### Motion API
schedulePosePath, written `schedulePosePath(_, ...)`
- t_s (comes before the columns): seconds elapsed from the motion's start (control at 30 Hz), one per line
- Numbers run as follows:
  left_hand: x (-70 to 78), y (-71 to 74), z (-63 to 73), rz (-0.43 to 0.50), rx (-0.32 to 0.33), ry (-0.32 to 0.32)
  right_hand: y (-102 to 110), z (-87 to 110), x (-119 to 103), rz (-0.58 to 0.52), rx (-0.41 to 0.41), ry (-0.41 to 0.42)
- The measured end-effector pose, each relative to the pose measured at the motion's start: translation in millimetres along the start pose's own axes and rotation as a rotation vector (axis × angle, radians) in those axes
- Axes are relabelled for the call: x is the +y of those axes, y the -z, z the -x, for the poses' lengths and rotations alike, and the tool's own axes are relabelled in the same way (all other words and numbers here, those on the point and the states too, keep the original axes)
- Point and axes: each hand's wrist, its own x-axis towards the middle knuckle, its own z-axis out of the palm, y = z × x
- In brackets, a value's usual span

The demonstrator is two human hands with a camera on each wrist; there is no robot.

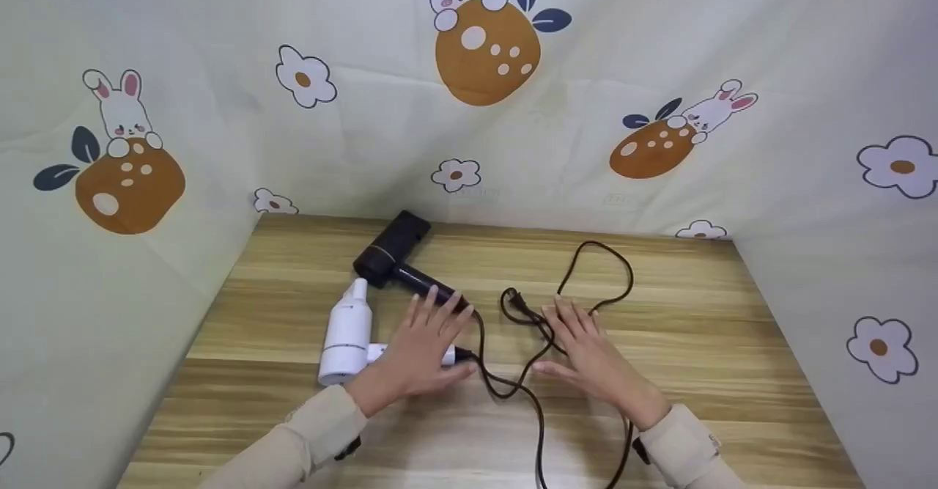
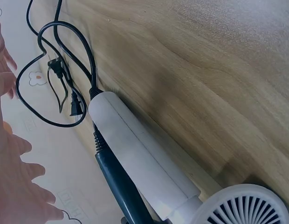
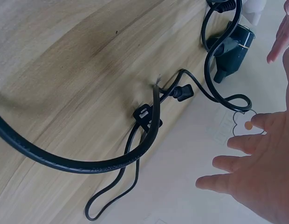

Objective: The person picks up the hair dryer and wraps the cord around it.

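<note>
In the head view my left hand (image 1: pixel 419 350) is spread with straight fingers above the handle of a white hair dryer (image 1: pixel 346 339), hiding part of it. A black hair dryer (image 1: pixel 392 247) lies behind, its handle close to my left fingertips. My right hand (image 1: pixel 597 364), fingers extended, is over the tangled black cords (image 1: pixel 538 357) on the right. Each wrist view shows its hand, left (image 2: pixel 18 177) and right (image 3: pixel 261 163), apart from the dryers and gripping nothing. Two plugs, one of them a black plug (image 2: pixel 76 105), appear among the loops in the left wrist view.
The dryers lie on a wood-grain table (image 1: pixel 696 313). A pale cloth (image 1: pixel 366 144) printed with rabbits and flowers rises behind it and at both sides. One cord loop (image 1: pixel 630 269) reaches toward the back right; other cord runs toward the front edge.
</note>
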Motion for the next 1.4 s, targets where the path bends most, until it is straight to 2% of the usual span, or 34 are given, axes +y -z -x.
schedulePosePath(0.3, -8.5, 8.3, 3.2, 0.025, 0.021, 0.033, -1.4, 2.2, 1.9, -0.013, 0.005, -0.015)
schedulePosePath(0.53, -19.7, 11.5, 11.3, 0.046, 0.032, 0.109, -4.2, 3.0, 3.4, 0.002, 0.009, 0.007)
schedulePosePath(0.87, -41.5, 13.4, 29.4, 0.052, 0.113, 0.232, -4.7, 5.2, 4.5, 0.008, 0.031, 0.019)
schedulePosePath(1.2, -65.1, 3.4, 47.2, 0.131, 0.173, 0.390, -9.6, 11.8, 10.1, 0.053, 0.053, 0.040)
schedulePosePath(1.27, -70.2, 0.9, 49.9, 0.176, 0.184, 0.438, -10.5, 12.8, 10.9, 0.066, 0.063, 0.046)
schedulePosePath(1.4, -78.3, -2.6, 54.7, 0.309, 0.165, 0.539, -12.5, 14.3, 12.5, 0.094, 0.084, 0.048)
